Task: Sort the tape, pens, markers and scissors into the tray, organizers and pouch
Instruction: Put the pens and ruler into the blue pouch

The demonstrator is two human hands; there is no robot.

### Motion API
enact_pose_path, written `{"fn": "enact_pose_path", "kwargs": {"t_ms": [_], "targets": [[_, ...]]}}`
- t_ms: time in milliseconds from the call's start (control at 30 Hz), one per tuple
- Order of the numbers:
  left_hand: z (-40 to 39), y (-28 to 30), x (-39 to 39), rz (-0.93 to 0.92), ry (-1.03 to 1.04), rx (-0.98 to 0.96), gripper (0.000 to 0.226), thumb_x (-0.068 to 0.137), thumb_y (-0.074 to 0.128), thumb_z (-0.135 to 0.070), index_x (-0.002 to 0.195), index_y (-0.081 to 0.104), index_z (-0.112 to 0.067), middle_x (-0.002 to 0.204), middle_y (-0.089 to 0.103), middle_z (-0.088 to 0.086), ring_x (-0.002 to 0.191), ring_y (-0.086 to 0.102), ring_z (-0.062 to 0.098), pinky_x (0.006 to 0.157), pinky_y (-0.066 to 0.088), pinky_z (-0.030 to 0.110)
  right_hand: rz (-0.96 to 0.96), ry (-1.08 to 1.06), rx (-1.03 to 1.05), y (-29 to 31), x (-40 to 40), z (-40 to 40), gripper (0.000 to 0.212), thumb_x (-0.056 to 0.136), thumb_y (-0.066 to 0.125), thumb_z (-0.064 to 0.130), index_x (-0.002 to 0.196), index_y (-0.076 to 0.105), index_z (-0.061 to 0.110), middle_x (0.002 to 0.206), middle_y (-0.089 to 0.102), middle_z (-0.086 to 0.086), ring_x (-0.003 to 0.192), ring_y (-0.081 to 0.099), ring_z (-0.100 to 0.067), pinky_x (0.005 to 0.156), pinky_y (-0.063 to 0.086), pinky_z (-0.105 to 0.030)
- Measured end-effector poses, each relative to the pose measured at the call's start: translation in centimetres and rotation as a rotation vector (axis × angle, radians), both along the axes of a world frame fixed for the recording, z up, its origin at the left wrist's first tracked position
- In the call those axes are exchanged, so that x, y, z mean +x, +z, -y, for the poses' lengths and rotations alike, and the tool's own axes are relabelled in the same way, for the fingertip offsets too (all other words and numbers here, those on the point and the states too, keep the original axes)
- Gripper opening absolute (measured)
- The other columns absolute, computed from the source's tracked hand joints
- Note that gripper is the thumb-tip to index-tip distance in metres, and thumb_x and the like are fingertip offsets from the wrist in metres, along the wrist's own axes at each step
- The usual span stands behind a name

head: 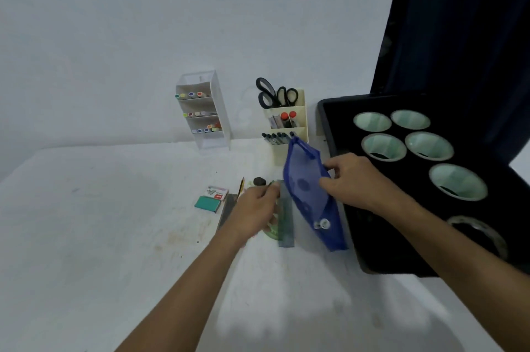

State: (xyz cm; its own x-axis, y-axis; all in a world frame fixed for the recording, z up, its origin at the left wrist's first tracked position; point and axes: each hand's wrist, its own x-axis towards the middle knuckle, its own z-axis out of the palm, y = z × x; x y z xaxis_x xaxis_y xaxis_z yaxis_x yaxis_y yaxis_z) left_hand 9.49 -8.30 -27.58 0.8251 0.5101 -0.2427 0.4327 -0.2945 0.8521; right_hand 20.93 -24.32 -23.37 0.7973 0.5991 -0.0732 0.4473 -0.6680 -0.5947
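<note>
1. The right hand (352, 179) pinches the upper edge of the blue mesh pouch (309, 197), fingers curled on the rim. The pouch hangs tilted, lower end on or close to the surface (86, 222); this grip appears meant to hold the mouth open for loading.
2. The left hand (258, 208), just left of the pouch, has its fingers curled at the top end of a translucent ruler (285, 219). Whether it fully grips the ruler or only touches it cannot be told owing to blur.
3. Beyond the left hand's fingertips lie a dark eraser (259, 181) and a yellow pencil (241, 187); further left, a staples box (218, 193) and a teal block (207, 204).
4. Right of the right hand, touching distance, stands the black tray (329, 128) holding tape rolls (384, 146).
5. Beyond both hands, against the wall: a cream organizer (301, 122) with scissors (272, 93) and pens (276, 138); further left, a white organizer (220, 116) with markers (192, 95).
6. Judgement: sorting is largely done; small items remain for the pouch.
</note>
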Motion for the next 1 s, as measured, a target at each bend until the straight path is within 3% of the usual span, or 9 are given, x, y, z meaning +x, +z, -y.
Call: {"fn": "enact_pose_path", "kwargs": {"t_ms": [67, 133, 200, 333, 467, 600, 733, 833, 1000], "targets": [[0.6, -1.2, 0.5, -0.116, -0.072, 0.266, 0.038, 0.097, 0.042, -0.036, 0.086, 0.062, -0.005, 0.070, 0.059, 0.004, 0.064, 0.059, 0.018, 0.074, 0.057, 0.039, 0.057, -0.008, -0.059, -0.4, 0.1, 0.1, 0.036, 0.082, 0.058, 0.038, 0.108, 0.064, 0.013, 0.088, 0.058, -0.003, 0.075, 0.057, -0.018, 0.061, 0.042, -0.025], [1.5, -1.9, 1.1, -0.240, -0.127, 0.484, 0.032, 0.095, 0.046, -0.037, 0.090, 0.059, -0.008, 0.075, 0.055, 0.002, 0.068, 0.055, 0.017, 0.070, 0.052, 0.032, 0.120, 0.004, -0.084, -0.5, -0.4, -0.1, 0.027, 0.084, 0.057, 0.036, 0.097, 0.063, 0.013, 0.090, 0.061, -0.004, 0.079, 0.059, -0.022, 0.063, 0.044, -0.027], [2.6, -2.3, 1.5, -0.308, -0.150, 0.570, 0.030, 0.092, 0.053, -0.041, 0.091, 0.057, -0.011, 0.080, 0.057, 0.003, 0.071, 0.054, 0.017, 0.066, 0.046, 0.028, 0.220, 0.021, -0.111, -0.5, -1.0, -0.4, 0.020, 0.087, 0.055, 0.033, 0.079, 0.054, 0.015, 0.081, 0.058, -0.004, 0.072, 0.057, -0.022, 0.058, 0.041, -0.027], [3.6, -2.5, 1.8, -0.301, -0.157, 0.726, 0.017, 0.090, 0.057, -0.026, 0.096, 0.059, -0.010, 0.091, 0.063, 0.006, 0.076, 0.056, 0.019, 0.068, 0.043, 0.026, 0.302, 0.066, -0.155, -0.8, -1.6, -0.5, 0.023, 0.090, 0.050, 0.030, 0.072, 0.043, 0.017, 0.080, 0.051, -0.005, 0.068, 0.051, -0.020, 0.060, 0.040, -0.030], [3.0, -2.0, 1.4, -0.323, -0.114, 0.652, 0.014, 0.088, 0.056, -0.023, 0.082, 0.053, -0.011, 0.069, 0.051, -0.001, 0.067, 0.055, 0.017, 0.060, 0.046, 0.026, 0.338, 0.091, -0.169, -0.8, -1.8, 0.0, 0.017, 0.091, 0.047, 0.026, 0.078, 0.043, 0.015, 0.077, 0.044, -0.001, 0.069, 0.046, -0.019, 0.062, 0.035, -0.028], [0.7, 0.1, 1.1, -0.281, 0.015, 0.554, 0.027, 0.087, 0.060, -0.032, 0.077, 0.056, -0.008, 0.073, 0.061, 0.004, 0.055, 0.054, 0.015, 0.041, 0.036, 0.021, 0.382, 0.085, -0.144, -1.9, -1.5, 0.0, 0.023, 0.091, 0.045, 0.028, 0.073, 0.043, 0.014, 0.070, 0.045, -0.001, 0.067, 0.047, -0.021, 0.060, 0.035, -0.030], [-0.3, 3.0, 0.2, -0.102, 0.137, 0.422, 0.041, 0.082, 0.060, -0.033, 0.051, 0.044, -0.012, 0.049, 0.044, 0.004, 0.044, 0.040, 0.016, 0.045, 0.028, 0.022, 0.381, 0.054, -0.060, -2.9, -1.2, 0.0, 0.024, 0.090, 0.046, 0.026, 0.070, 0.045, 0.011, 0.062, 0.042, 0.001, 0.061, 0.046, -0.021, 0.056, 0.034, -0.029], [0.9, 4.4, 0.8, -0.027, 0.125, 0.304, 0.036, 0.077, 0.060, -0.027, 0.049, 0.044, -0.012, 0.045, 0.038, 0.005, 0.040, 0.034, 0.018, 0.048, 0.029, 0.023, 0.373, 0.046, -0.004, -3.3, -1.1, 0.0, 0.022, 0.089, 0.047, 0.025, 0.077, 0.054, 0.009, 0.068, 0.055, -0.003, 0.063, 0.052, -0.022, 0.056, 0.043, -0.032], [2.9, 3.1, 4.2, -0.127, 0.074, 0.095, 0.022, 0.082, 0.058, -0.017, 0.068, 0.062, 0.000, 0.052, 0.056, 0.012, 0.036, 0.048, 0.020, 0.038, 0.039, 0.020, 0.351, 0.052, 0.068, -3.3, -0.8, 0.0, 0.022, 0.089, 0.048, 0.025, 0.084, 0.063, 0.011, 0.074, 0.066, -0.007, 0.064, 0.058, -0.023, 0.060, 0.052, -0.036]]}}
